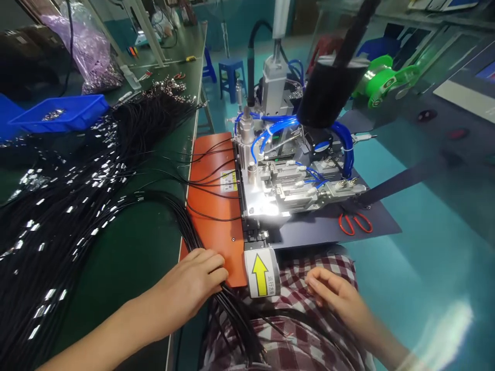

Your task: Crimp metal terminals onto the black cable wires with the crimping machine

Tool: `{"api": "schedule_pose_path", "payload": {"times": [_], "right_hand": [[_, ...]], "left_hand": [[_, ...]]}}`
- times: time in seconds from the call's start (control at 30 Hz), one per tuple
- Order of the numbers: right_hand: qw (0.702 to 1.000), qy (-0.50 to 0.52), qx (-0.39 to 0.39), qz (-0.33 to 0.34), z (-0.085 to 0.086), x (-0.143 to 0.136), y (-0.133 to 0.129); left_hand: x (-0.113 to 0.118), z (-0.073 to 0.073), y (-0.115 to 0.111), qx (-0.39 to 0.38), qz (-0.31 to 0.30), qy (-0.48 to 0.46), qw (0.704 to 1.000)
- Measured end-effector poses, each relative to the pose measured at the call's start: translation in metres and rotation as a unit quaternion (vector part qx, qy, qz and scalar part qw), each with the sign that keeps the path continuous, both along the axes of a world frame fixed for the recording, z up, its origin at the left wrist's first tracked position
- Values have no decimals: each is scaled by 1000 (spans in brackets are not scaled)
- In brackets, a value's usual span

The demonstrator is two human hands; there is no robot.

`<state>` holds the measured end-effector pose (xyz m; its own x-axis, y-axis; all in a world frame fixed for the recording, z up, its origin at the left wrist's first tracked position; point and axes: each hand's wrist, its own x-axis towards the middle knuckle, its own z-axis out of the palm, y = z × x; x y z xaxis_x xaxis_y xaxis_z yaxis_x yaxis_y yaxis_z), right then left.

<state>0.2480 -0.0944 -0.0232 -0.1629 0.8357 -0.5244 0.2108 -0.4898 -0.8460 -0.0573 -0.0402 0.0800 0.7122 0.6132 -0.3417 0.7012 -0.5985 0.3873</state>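
Note:
My left hand [201, 275] is closed round a bundle of black cables [235, 309] at the front of the orange panel [211, 226]. The cable ends hang over my lap on checkered cloth. My right hand [332, 291] hovers over the right side of my lap, fingers curled and thumb near the fingertips; whether anything is between them is too small to tell. Between my hands is a white label with a yellow arrow [262, 273] on the machine's front end. Several single cables run across the orange panel into the metal machine [266, 190].
Loose cables [77, 190] cover the green table [127, 252] at left, with a blue tray [60, 114] behind them. Red-handled scissors [355, 223] lie on the grey plate at right. A black cylinder [328, 90] hangs over the machine, near a green spool [382, 80].

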Motion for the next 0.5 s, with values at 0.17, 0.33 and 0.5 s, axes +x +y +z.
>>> {"api": "schedule_pose_path", "payload": {"times": [0.17, 0.33, 0.5], "right_hand": [[990, -35, 35, 135, 27, -22, -4], [980, -47, 48, 185, 33, -31, -10], [966, -7, 34, 255, 28, -47, -18]], "left_hand": [[0, 3, 10, -24, -13, -16, 1000], [-1, 15, 16, -91, 2, -38, 995], [-4, 26, 14, -119, 7, -19, 993]]}}
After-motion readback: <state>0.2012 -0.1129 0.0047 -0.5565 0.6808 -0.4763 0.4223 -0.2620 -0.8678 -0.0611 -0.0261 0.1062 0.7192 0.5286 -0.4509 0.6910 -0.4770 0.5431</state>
